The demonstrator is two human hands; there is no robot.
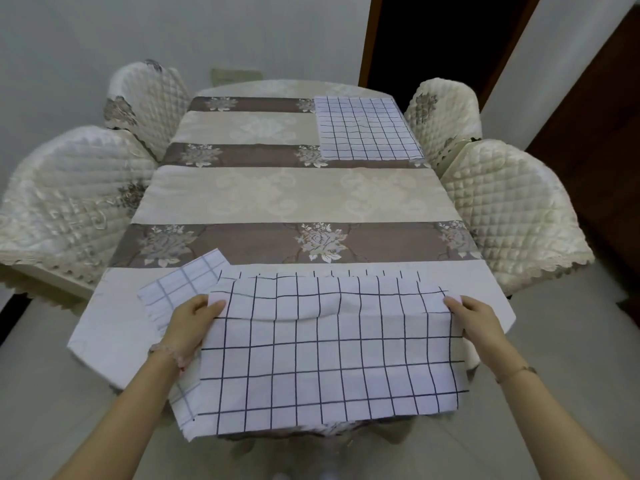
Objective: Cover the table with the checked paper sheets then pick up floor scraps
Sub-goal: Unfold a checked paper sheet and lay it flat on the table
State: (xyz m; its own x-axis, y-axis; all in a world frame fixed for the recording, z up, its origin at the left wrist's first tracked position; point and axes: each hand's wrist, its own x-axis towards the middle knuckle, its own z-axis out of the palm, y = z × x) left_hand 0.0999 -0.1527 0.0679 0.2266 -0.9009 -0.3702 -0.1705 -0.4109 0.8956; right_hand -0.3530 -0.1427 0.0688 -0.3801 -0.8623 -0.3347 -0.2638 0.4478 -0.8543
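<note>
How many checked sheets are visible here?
3. The far sheet lies at the far right corner. The held sheet, gripped by left hand and right hand, overhangs the near edge. The left sheet lies partly beneath it. More may be hidden.

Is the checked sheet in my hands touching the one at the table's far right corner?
Apart. The head view shows the held sheet and the far sheet separated by bare striped tablecloth.

Soft even light, edges bowed, slightly blurry
</note>
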